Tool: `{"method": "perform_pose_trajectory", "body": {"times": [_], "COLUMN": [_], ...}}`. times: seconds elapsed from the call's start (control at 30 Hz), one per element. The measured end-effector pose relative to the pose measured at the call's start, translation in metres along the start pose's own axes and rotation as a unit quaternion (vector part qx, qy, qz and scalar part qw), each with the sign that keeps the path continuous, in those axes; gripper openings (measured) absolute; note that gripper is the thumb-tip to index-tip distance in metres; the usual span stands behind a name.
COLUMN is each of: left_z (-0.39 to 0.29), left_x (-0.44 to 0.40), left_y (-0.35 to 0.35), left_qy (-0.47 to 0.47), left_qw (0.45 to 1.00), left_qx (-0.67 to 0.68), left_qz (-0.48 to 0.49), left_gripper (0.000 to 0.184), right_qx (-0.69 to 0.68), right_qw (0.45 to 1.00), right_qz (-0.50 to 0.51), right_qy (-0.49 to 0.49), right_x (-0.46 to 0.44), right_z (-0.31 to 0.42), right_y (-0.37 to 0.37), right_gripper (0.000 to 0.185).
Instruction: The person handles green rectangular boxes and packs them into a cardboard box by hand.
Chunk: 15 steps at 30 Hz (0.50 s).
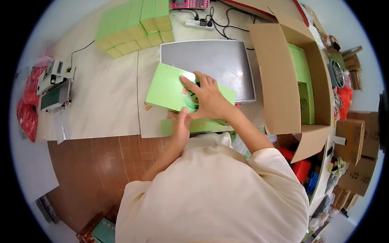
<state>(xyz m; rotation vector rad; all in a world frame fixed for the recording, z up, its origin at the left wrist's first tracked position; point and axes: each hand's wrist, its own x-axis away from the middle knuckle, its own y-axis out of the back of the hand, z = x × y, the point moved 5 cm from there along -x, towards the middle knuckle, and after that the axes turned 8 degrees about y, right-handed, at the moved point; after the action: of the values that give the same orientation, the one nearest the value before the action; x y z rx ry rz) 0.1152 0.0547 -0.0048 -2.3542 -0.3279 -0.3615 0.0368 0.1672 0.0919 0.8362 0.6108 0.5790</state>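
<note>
A light green box (164, 87) is tilted above the front part of the table, over the near edge of a grey flat panel. My left hand (181, 128) grips its lower edge, with the thumb up on the face. Across the top face lies my right hand (210, 97), its fingers and thumb spanning the box and partly covering a dark round print. Another green piece reaches out to the right of my right hand; whether it belongs to the same box I cannot tell. Below my hands, a second green box (206, 126) lies along the table's front edge.
The grey panel (206, 56) lies behind my hands. Stacked green boxes (135, 26) stand at the back left. An open cardboard carton (281, 81) with green boxes inside is on the right. A power strip (198, 24) with black cables sits behind; a small machine (56, 87) stands far left.
</note>
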Motion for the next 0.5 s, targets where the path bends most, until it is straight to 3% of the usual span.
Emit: {"method": "perform_pose_trajectory", "body": {"times": [0.07, 0.13, 0.2, 0.4, 0.5], "left_z": [0.01, -0.001, 0.005, 0.036, 0.038], "left_x": [-0.003, -0.002, 0.001, 0.015, 0.014], "left_y": [-0.003, -0.012, -0.015, 0.023, 0.042], "left_qy": [0.091, 0.107, 0.254, 0.316, 0.302], "left_qw": [0.995, 0.989, 0.924, 0.892, 0.904], "left_qx": [-0.039, -0.106, -0.266, -0.311, -0.303], "left_qz": [0.011, 0.008, 0.105, 0.094, 0.011], "left_gripper": [0.07, 0.064, 0.058, 0.045, 0.038], "right_qx": [0.008, 0.008, 0.003, 0.094, 0.088], "right_qw": [0.999, 0.999, 1.0, 0.994, 0.995], "right_qz": [-0.022, -0.023, -0.023, 0.007, 0.001], "right_qy": [0.028, 0.024, 0.019, 0.052, 0.052], "right_x": [0.001, 0.006, 0.006, 0.011, 0.012], "right_z": [-0.011, -0.025, -0.04, -0.101, -0.106], "right_y": [0.0, 0.002, 0.002, -0.017, -0.019], "right_gripper": [0.102, 0.099, 0.097, 0.095, 0.096]}}
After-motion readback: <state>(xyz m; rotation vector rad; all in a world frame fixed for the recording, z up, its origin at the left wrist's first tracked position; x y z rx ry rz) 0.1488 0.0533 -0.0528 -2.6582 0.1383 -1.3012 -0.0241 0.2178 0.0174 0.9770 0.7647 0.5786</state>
